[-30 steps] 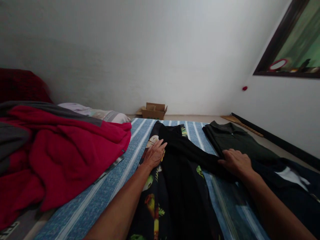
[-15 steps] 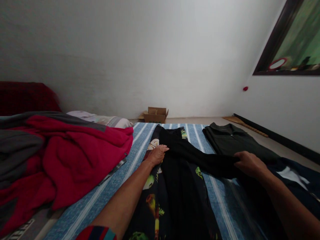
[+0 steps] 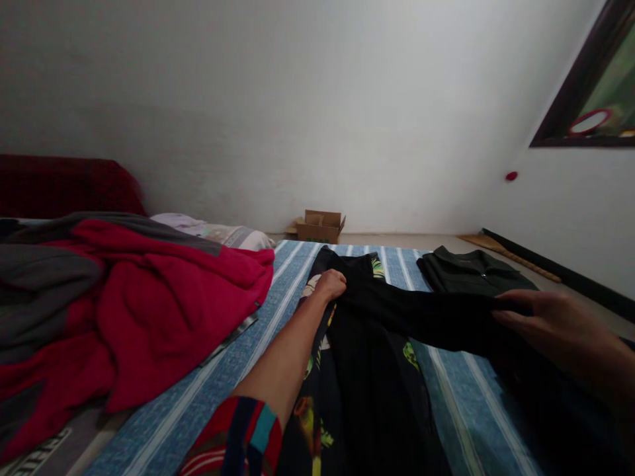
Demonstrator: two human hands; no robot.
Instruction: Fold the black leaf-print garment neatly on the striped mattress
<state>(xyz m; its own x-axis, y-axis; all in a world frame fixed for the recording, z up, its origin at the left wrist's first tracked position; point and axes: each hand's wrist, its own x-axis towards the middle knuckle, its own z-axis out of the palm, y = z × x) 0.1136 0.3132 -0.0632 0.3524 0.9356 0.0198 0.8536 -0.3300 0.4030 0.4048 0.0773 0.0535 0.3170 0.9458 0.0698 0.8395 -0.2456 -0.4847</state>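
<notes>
A black garment (image 3: 377, 357) lies lengthwise on a blue striped bedsheet (image 3: 258, 344), on top of a dark fabric printed with fruit and leaves (image 3: 310, 410). My left hand (image 3: 330, 284) rests closed on the garment's far end near its waistband. My right hand (image 3: 555, 324) pinches one long black part of the garment and holds it raised, stretched out to the right above the sheet.
A red and grey blanket (image 3: 124, 304) is heaped at the left, with a pillow (image 3: 213, 233) behind it. A folded dark green shirt (image 3: 471, 274) lies at the right. A small cardboard box (image 3: 320, 226) stands on the floor by the white wall.
My right hand has lifted the black part of the garment off the sheet and pulled it rightward and nearer. My left hand's fingers have closed at the garment's far end.
</notes>
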